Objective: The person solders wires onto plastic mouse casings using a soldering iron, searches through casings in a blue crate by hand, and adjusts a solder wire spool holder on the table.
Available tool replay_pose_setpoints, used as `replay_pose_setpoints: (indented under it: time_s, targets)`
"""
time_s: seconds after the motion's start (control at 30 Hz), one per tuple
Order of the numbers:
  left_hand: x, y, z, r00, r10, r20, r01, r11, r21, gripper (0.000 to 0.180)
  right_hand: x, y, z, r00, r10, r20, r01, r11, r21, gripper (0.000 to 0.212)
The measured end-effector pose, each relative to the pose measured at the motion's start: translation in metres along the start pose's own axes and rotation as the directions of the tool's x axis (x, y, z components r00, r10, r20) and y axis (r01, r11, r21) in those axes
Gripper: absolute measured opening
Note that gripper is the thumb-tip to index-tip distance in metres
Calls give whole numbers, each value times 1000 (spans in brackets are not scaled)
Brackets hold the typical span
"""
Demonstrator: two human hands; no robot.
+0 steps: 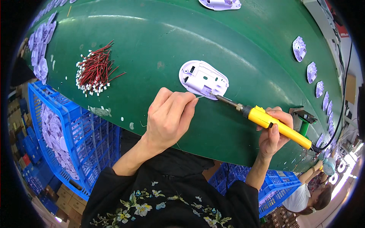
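Observation:
My right hand (270, 141) is wrapped round the yellow handle of a soldering iron (262, 117), its cord trailing off at the right. The iron's tip meets the lower edge of a pale lavender plastic shell (201, 78), an oval piece lying with its moulded inside up. From the left, my left hand (169, 116) pinches a thin silvery strand (202, 96), which looks like solder wire, and its end reaches the same spot near the tip. The exact contact point is too small to make out.
On the green table (152, 49), a heap of red wires with white connectors (96, 72) lies left. More lavender parts (299, 49) line the right side and far left (41, 45). A blue crate (68, 114) holds similar pieces. A green-and-black stand (304, 123) is right; another person (308, 197) sits beyond.

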State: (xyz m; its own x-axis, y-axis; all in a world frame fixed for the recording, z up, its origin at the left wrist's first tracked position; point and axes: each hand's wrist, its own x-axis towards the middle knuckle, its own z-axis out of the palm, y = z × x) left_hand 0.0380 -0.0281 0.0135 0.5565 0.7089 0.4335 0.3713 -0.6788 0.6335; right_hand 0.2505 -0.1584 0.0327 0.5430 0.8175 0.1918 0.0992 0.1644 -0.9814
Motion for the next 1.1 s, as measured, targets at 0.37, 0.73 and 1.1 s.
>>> replay_pose_setpoints:
  time_s: [0.37,0.73,1.1]
  targets:
    - [0,0,2,1000,0,-6,0,1000,-6,18,0,-1,0,1000,12,-14,-12,1000,11,32]
    - [2,0,1,1000,11,-18,-11,1000,-16,18,2,-2,-1,1000,-22,-1,22,1000,5,30]
    - [4,-14,-28,980,-161,-113,156,986,-56,18,18,-10,9,995,-100,-13,98,992,-80,32]
